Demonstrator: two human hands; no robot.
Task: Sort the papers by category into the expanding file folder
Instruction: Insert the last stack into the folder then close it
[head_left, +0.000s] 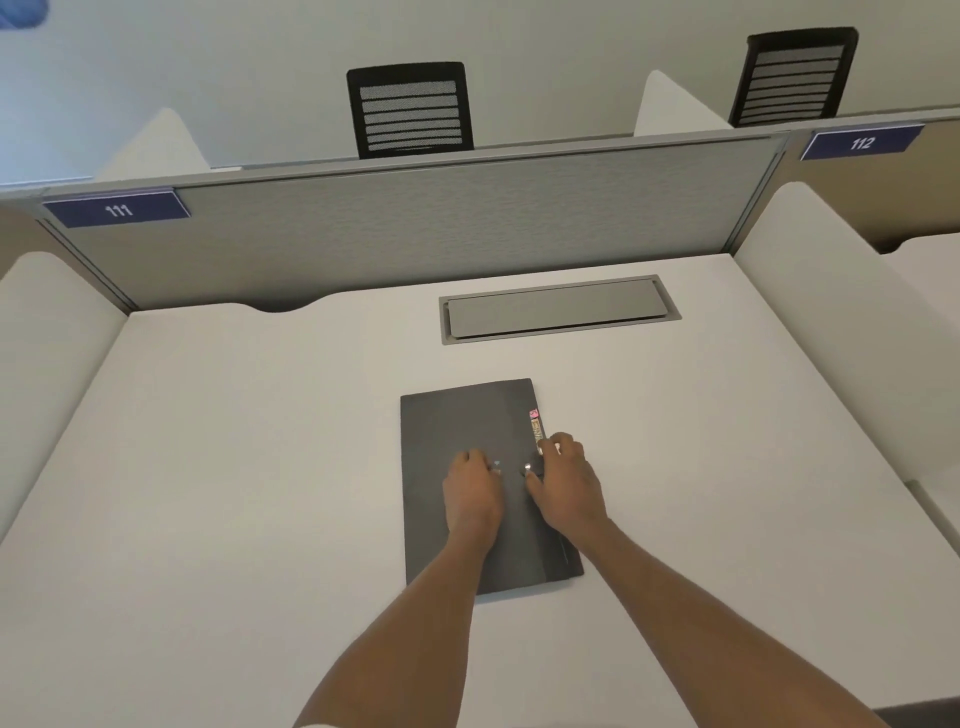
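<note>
A single wide-angle view from the person's head looks forward and steeply down over a white surface (234, 467). A dark folder (457, 426) lies close below at centre; a grey partition (415, 218) crosses farther off, above.

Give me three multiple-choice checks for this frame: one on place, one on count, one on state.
1. Where is the folder? A in a drawer; B on the floor; C on the desk.
2. How many black chairs stand beyond the partition? A one; B two; C three.
3. The folder is: A closed, flat; B spread open; C upright.
Answers: C, it lies on the desk under the left hand and right hand; B, two chair backs show; A, its cover lies flat and shut.
</note>
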